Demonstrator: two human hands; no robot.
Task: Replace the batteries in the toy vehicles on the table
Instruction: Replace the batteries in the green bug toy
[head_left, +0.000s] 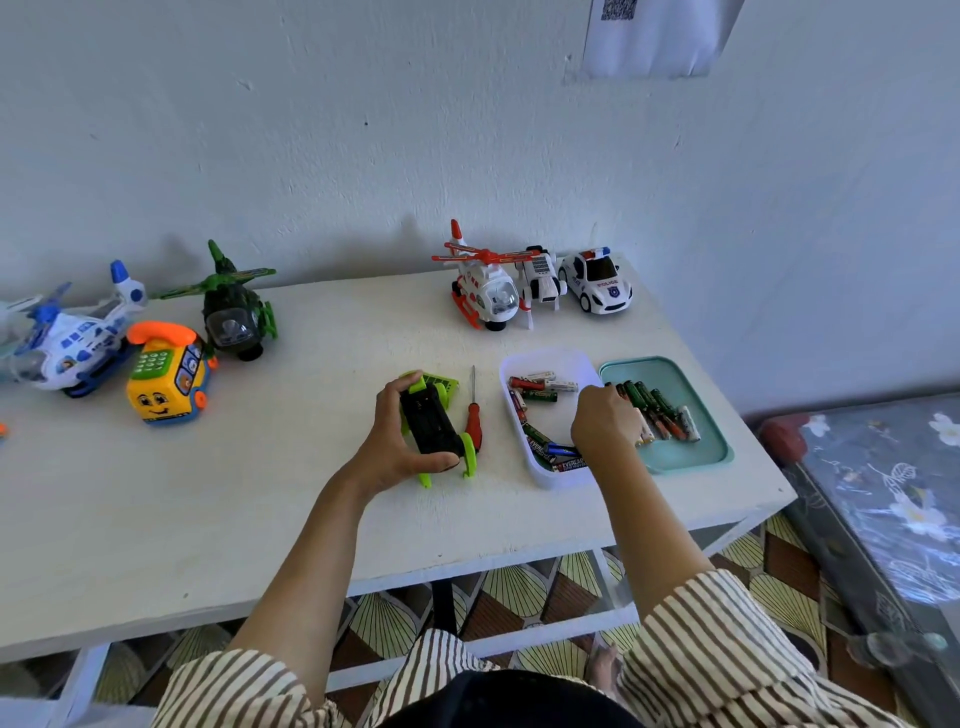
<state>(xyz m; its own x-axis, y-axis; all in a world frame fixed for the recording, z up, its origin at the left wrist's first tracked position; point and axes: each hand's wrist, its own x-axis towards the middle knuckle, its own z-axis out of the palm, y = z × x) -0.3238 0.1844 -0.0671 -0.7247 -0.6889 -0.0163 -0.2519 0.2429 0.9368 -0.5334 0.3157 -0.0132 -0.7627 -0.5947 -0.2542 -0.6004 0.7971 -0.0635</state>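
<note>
Head view: the left hand (397, 441) grasps a green toy vehicle (434, 423) near the middle of the white desk (234, 509). Its fingers (399, 387) curl over the far end and the thumb presses the near end. The toy is turned black underside up, its near green wheels touching the desk.

Just at 3 o'clock of the toy lies a red-handled screwdriver (474, 415), its tip pointing to 12 o'clock. Further toward 3 o'clock sits a white tray (545, 358) of loose batteries (540, 387), and touching it on that side is a teal tray (675, 457) with a row of batteries (662, 408).

The right hand (605, 423) hangs over the border of the two trays, knuckles up. Its curled fingers (632, 418) reach down onto the teal tray's batteries; whether they grasp one cannot be told.

At 1 o'clock along the far edge stand a red-and-white helicopter (485, 291), a white robot dog (540, 275) and a police car (597, 283). At 10 o'clock are a green helicopter (234, 312), a yellow telephone bus (166, 384) and a blue-and-white helicopter (67, 340).
</note>
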